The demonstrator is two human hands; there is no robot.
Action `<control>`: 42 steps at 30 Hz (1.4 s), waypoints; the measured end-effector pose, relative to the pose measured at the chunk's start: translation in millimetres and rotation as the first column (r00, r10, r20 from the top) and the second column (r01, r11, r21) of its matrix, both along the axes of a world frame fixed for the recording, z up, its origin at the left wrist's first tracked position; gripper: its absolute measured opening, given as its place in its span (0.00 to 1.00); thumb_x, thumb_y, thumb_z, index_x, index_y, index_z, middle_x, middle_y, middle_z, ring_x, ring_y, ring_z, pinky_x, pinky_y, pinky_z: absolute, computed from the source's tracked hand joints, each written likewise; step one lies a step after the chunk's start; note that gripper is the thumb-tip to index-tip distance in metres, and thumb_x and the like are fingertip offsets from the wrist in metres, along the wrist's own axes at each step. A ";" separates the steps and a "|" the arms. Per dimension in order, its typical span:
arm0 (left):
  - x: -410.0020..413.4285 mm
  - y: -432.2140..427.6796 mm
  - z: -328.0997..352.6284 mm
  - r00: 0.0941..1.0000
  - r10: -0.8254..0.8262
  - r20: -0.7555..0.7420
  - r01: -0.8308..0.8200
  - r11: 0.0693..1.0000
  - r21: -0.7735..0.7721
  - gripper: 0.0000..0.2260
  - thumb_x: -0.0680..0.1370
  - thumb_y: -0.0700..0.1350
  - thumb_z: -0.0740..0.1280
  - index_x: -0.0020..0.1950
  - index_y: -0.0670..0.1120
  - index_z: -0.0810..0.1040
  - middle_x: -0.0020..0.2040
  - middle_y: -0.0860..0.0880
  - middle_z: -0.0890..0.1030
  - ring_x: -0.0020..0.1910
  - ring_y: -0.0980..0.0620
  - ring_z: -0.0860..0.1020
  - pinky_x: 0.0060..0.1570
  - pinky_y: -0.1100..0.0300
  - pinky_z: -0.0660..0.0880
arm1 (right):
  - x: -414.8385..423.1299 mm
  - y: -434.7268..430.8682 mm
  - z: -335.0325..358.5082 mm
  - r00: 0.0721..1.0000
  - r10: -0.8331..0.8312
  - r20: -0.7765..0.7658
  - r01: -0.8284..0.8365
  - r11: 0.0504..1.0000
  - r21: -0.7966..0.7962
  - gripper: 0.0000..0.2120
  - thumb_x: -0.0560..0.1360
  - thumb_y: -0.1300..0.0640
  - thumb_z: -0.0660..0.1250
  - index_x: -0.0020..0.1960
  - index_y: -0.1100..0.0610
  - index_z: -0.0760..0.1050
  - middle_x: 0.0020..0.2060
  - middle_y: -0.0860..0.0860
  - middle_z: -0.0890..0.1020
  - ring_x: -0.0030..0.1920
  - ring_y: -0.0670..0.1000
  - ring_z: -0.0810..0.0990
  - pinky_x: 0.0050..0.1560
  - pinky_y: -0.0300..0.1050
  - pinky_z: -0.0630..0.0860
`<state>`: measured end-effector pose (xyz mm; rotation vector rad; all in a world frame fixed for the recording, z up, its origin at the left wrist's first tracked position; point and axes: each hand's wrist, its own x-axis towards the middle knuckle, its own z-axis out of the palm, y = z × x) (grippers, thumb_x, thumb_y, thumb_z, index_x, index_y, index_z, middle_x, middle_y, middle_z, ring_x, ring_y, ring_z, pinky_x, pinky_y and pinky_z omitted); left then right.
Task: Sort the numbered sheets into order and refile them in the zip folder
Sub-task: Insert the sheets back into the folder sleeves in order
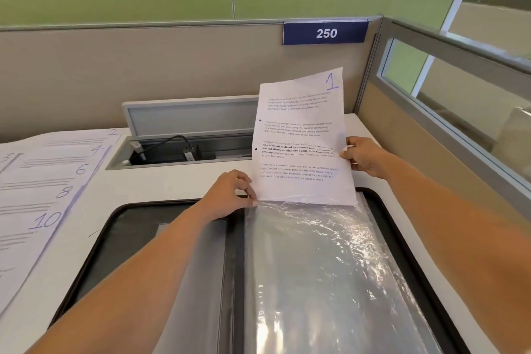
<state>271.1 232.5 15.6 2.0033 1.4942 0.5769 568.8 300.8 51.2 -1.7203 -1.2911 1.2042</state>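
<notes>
Sheet 1 [301,138]: lower edge at sleeve [316,267] mouth, 12 o'clock, to slide in.
Right grip [365,155]: pinches its 3 o'clock edge, steering.
Left grip [230,195]: pinches sleeve corner, likely opening it.

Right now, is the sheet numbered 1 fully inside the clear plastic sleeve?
No: the sheet numbered 1 stands above the clear plastic sleeve, only its bottom edge at the sleeve's opening.

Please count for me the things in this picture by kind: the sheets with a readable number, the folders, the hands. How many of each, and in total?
Sheets: 7 (1, 2, 3, 4, 6, 8, 10)
Folder: 1
Hands: 2 (left, right)
Total: 10
</notes>
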 end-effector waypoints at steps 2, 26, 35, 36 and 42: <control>-0.2 -0.3 0.9 1.000 0.023 0.001 -0.023 1.000 -0.008 0.09 0.70 0.41 0.75 0.35 0.54 0.80 0.58 0.51 0.71 0.57 0.56 0.68 0.52 0.67 0.60 | 0.3 -0.4 -1.1 1.000 -0.005 0.018 0.005 1.000 0.011 0.16 0.78 0.69 0.59 0.64 0.63 0.71 0.52 0.55 0.76 0.50 0.52 0.75 0.41 0.40 0.74; 4.5 -5.2 -14.8 0.965 0.180 0.192 -0.162 0.981 -0.107 0.03 0.69 0.39 0.75 0.42 0.43 0.85 0.40 0.56 0.80 0.41 0.64 0.75 0.40 0.80 0.67 | -70.0 -46.4 -22.6 0.718 0.182 0.672 -0.559 0.727 0.399 0.13 0.76 0.58 0.66 0.60 0.56 0.76 0.62 0.52 0.76 0.64 0.54 0.71 0.65 0.44 0.63; 3.9 -3.6 -13.7 0.988 0.152 -0.018 -0.150 0.986 0.077 0.03 0.69 0.46 0.76 0.42 0.51 0.84 0.47 0.54 0.73 0.51 0.54 0.68 0.53 0.57 0.66 | -112.3 -71.8 -51.2 0.496 0.415 0.762 -0.731 0.674 0.109 0.22 0.81 0.47 0.53 0.73 0.53 0.62 0.70 0.53 0.70 0.68 0.56 0.68 0.66 0.47 0.63; 3.5 -3.2 -14.5 0.987 0.154 -0.036 -0.150 0.984 0.090 0.03 0.70 0.47 0.75 0.42 0.52 0.84 0.49 0.54 0.72 0.53 0.54 0.66 0.54 0.56 0.65 | -111.0 -72.8 -53.2 0.504 0.402 0.764 -0.728 0.674 0.126 0.22 0.82 0.48 0.53 0.73 0.53 0.62 0.69 0.53 0.70 0.67 0.56 0.69 0.65 0.46 0.63; 0.0 -3.0 -14.0 0.999 -0.020 0.037 0.016 0.995 0.103 0.03 0.72 0.41 0.73 0.41 0.48 0.82 0.43 0.60 0.76 0.47 0.53 0.71 0.47 0.65 0.64 | -107.7 -72.1 -59.5 0.439 0.429 0.790 -0.791 0.601 0.113 0.20 0.82 0.49 0.51 0.73 0.52 0.64 0.72 0.50 0.66 0.72 0.49 0.62 0.70 0.46 0.58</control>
